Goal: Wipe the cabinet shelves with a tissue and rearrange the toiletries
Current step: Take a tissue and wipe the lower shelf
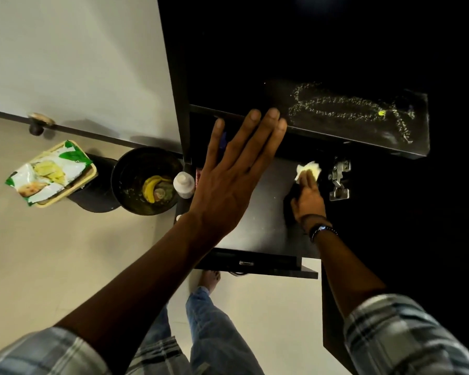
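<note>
I look down into a dark cabinet [363, 50]. My right hand [307, 197] presses a crumpled white tissue [309, 169] onto the grey lower shelf [257, 226], near its back right corner. My left hand [236, 171] is flat and open, fingers spread, its fingertips resting on the front edge of the upper shelf [363, 128]. That upper shelf carries a pale dusty trail. A white bottle [184, 184] stands at the lower shelf's left edge. Something blue and red shows behind my left hand, mostly hidden.
A metal door hinge [339, 178] sits on the cabinet's right wall by my right hand. On the floor at left stand a black bin [125, 174] with a banana peel and a dark stool holding a tray with a wipes pack [50, 173]. A lower ledge [255, 266] juts out below.
</note>
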Action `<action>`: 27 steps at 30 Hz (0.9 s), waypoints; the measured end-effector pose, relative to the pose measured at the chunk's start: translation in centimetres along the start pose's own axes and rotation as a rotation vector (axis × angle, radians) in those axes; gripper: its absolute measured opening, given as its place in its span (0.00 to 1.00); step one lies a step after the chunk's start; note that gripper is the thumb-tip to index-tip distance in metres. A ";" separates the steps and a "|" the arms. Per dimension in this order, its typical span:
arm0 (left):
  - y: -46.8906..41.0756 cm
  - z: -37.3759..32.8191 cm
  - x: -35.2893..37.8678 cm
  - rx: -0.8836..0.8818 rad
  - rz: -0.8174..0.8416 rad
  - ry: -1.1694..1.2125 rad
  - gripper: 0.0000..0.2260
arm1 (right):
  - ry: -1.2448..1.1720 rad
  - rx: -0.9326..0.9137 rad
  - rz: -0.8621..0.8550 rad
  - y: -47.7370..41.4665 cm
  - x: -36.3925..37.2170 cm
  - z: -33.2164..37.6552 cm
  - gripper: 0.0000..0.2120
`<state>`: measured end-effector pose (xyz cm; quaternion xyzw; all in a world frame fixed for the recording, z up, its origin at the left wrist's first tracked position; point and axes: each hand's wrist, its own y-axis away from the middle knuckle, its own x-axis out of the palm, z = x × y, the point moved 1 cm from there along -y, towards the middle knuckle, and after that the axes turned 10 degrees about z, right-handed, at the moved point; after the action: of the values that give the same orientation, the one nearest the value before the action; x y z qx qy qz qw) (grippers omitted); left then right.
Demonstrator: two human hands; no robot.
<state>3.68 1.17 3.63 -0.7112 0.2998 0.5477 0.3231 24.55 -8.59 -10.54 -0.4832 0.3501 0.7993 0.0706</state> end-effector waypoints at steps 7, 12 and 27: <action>0.1 -0.2 -0.3 -0.001 0.023 0.016 0.39 | 0.013 -0.087 -0.010 -5.1 0.3 5.2 0.28; -0.2 -0.4 0.2 -0.017 -0.010 0.001 0.42 | 0.026 -0.290 0.058 2.7 5.4 7.7 0.26; 0.0 -0.6 0.2 -0.030 -0.009 0.020 0.42 | 0.023 -0.045 0.029 1.7 4.2 3.0 0.31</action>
<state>4.03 0.68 3.54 -0.7226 0.2918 0.5436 0.3119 19.42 -8.92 -12.24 -0.4887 0.3396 0.8024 0.0443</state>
